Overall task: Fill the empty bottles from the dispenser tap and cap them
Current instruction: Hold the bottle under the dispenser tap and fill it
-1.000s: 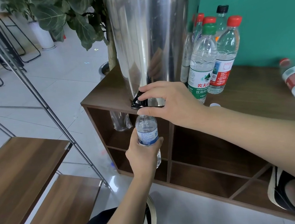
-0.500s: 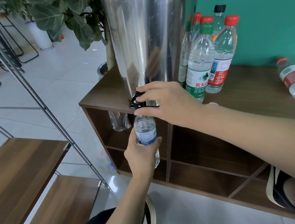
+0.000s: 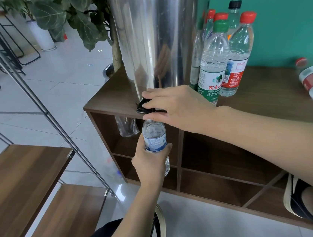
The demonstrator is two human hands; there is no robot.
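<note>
Our left hand wraps its fingers round the lower half of the small bottle, held upright at six o'clock beneath the black tap. Our right hand pinches that tap, fingers above, thumb below, at the steel dispenser base.

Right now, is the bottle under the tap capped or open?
Open: the bottle in the left hand shows no cap, its mouth right under the black tap.

dispenser: mirror-polished metal, glossy, reflecting my hand
tap lever: shiny black plastic
bottle I hold: clear, ribbed plastic with a glossy printed label
cabinet: dark wood-grain, matt
far bottles: clear plastic, smooth plastic caps
floor: pale glossy tiles
</note>
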